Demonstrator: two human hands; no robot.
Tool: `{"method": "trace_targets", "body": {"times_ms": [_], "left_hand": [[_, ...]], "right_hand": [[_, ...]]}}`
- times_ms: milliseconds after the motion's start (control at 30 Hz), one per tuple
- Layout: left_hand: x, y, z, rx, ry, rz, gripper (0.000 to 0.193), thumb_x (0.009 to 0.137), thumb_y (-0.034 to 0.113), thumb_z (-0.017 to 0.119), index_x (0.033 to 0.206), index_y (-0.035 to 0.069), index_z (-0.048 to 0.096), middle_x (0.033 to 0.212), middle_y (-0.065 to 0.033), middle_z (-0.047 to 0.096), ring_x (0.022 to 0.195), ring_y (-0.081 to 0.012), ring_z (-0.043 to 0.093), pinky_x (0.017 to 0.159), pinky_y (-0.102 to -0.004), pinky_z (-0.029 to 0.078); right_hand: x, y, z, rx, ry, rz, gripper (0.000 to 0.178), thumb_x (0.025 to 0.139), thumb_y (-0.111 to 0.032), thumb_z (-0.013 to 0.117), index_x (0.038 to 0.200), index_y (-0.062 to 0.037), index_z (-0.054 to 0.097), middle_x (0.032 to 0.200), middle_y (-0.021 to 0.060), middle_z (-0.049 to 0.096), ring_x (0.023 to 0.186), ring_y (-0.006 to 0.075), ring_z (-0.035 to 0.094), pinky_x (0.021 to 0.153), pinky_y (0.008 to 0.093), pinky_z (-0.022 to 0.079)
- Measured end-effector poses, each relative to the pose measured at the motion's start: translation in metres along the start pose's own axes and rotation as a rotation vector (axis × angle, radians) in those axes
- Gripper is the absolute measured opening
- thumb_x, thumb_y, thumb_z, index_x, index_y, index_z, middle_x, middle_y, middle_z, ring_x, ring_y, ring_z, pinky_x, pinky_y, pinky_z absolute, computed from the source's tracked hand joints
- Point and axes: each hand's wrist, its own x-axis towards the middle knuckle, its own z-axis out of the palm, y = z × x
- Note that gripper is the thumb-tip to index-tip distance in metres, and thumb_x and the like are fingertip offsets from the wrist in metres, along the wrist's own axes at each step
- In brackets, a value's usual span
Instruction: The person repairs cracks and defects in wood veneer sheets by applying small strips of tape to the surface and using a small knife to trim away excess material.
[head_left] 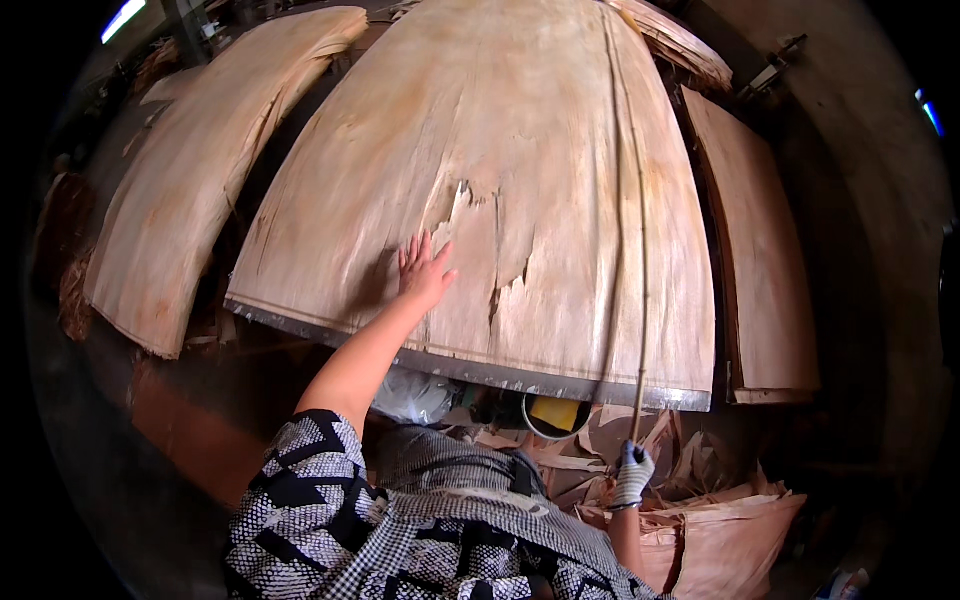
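Observation:
A wide sheet of wood veneer (540, 110) lies spread before me, pale tan, with torn, jagged splits near its middle. My bare left hand (426, 275) is over the sheet beside the tear, fingers spread; whether it presses on the wood I cannot tell. At the lower right, my right hand (632, 475) wears a white and grey glove with dark fingertips. It is closed round the near end of a long thin stick (642, 330), which reaches far out over the right side of the sheet and throws a shadow on it.
Stacks of veneer stand left (190, 190) and right (760, 250) of the sheet, across dark gaps. A metal edge (500, 377) runs along the near side. Below are a bucket (553, 432) with something yellow, a clear plastic bag (415, 397) and a pile of veneer scraps (735, 530).

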Motion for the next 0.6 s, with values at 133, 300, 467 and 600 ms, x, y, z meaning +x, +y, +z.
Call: {"method": "trace_targets", "body": {"times_ms": [133,300,467,600], "left_hand": [[0.049,0.002,0.009,0.065,-0.045,-0.052,0.053,0.080,0.032,0.056,0.129,0.021,0.039,0.142,-0.0124,0.020,0.132,-0.0304,0.015,0.105,-0.0498,0.011],[0.092,-0.016,0.016,-0.094,-0.017,-0.258,0.051,0.081,0.024,0.053,0.127,0.009,0.039,0.135,-0.0050,0.036,0.125,-0.0233,0.032,0.103,-0.0495,0.020],[0.066,-0.022,0.012,-0.007,0.104,0.081,0.061,0.082,0.035,0.052,0.135,0.014,0.029,0.141,-0.0079,0.025,0.130,-0.0285,0.022,0.105,-0.0499,0.014],[0.042,-0.010,0.026,0.076,-0.084,0.037,0.069,0.082,0.043,0.050,0.139,0.018,0.020,0.146,-0.0065,0.011,0.134,-0.0283,0.006,0.107,-0.0484,0.005]], "right_hand": [[-0.037,-0.010,0.012,0.027,-0.027,0.116,0.018,0.080,-0.018,0.064,0.069,-0.0053,0.058,0.052,-0.0044,0.047,0.041,0.0039,0.036,0.038,0.0198,0.027],[-0.049,0.002,0.004,0.074,-0.026,0.204,0.019,0.079,-0.016,0.065,0.067,-0.0054,0.057,0.053,-0.0044,0.047,0.042,0.0038,0.037,0.039,0.0194,0.028],[-0.040,-0.019,0.020,0.089,-0.086,0.268,0.016,0.080,-0.018,0.064,0.071,-0.0063,0.057,0.051,-0.0053,0.045,0.041,0.0025,0.036,0.038,0.0192,0.027],[-0.011,-0.025,0.031,0.127,-0.178,0.222,0.014,0.081,-0.019,0.063,0.076,-0.0063,0.058,0.052,-0.0046,0.047,0.039,0.0041,0.038,0.036,0.0198,0.027]]}}
